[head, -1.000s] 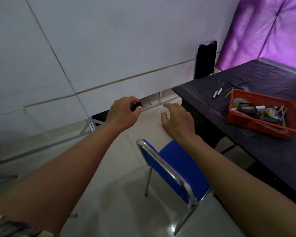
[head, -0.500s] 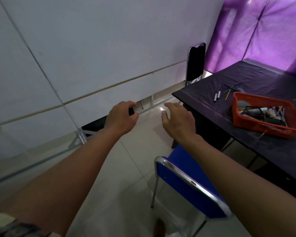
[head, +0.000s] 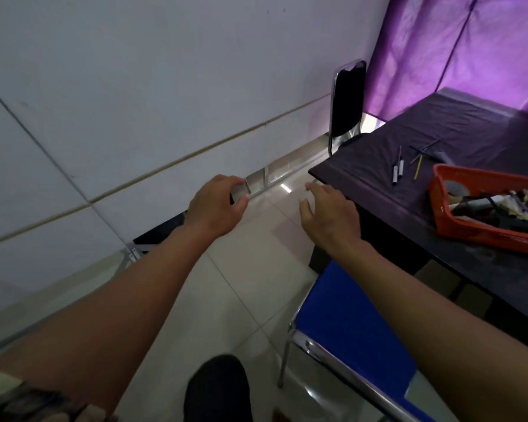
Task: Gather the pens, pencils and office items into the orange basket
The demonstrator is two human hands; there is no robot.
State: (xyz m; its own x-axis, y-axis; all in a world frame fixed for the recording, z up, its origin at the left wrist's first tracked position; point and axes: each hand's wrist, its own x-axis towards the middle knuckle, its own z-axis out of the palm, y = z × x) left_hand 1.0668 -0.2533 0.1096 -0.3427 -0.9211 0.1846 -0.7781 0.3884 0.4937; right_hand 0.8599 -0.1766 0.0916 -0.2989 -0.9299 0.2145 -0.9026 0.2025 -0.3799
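You're mid-carry: left hand (head: 215,208) grip curled round something small, hard to tell what; right hand (head: 329,217) grip wide, empty. Next, drop it in the orange basket (head: 482,236) at right of frame, then collect the pens (head: 398,170) left on the desk (head: 378,190).

Orange basket (head: 482,229) perforated plastic; chair frame (head: 333,354) shiny chrome; floor tiles (head: 226,300) glossy.

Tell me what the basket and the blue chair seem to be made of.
Basket: likely moulded plastic, matte orange; its walls show a fine lattice of holes. Blue chair: frame looks like chromed metal tube, with bright glints; the blue seat seems padded vinyl or fabric, too dim to tell.
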